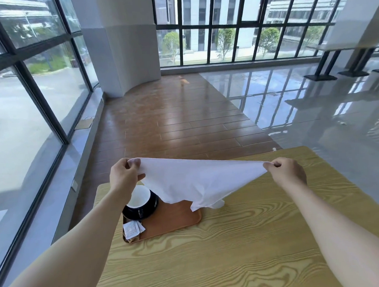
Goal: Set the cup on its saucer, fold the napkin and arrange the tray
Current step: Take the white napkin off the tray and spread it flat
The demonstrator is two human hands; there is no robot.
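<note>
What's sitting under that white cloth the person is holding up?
Beneath the raised napkin lies the far part of the brown tray, with the cup beside its left edge. Whatever sits on the tray directly behind the hanging cloth is hidden.

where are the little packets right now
In the head view, the packets lie at the near-left corner of the brown tray, just in front of the black cup.

At frame center, the left hand (125, 174) and right hand (286, 172) each pinch 1 corner of a white napkin (198, 181), stretched in the air between them. Its lower edge droops over the brown tray (176, 219) at lower center, where a black cup (141, 204) and small packets (132, 229) sit on the wooden table (231, 249).
</note>
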